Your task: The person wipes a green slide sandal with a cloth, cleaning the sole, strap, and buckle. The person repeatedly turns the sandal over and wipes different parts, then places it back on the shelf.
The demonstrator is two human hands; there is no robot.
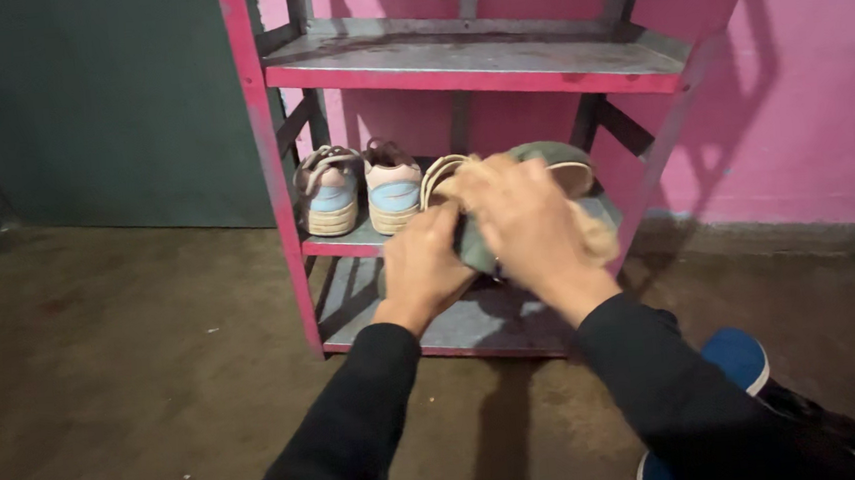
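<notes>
The rack [476,66] is showing painted pink metal with dull, worn grey shelf plates. The green slipper [542,157] is looking like matt, suede-like cloth with a fuzzy lining. The sneakers [359,187] at the left are showing soft fabric and smooth rubbery soles. The floor [126,371] is looking rough and matt.

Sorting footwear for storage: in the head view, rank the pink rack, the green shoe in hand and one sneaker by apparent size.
1. Pink rack
2. Green shoe, partly hidden by both hands
3. Either sneaker; the pair looks alike
</notes>
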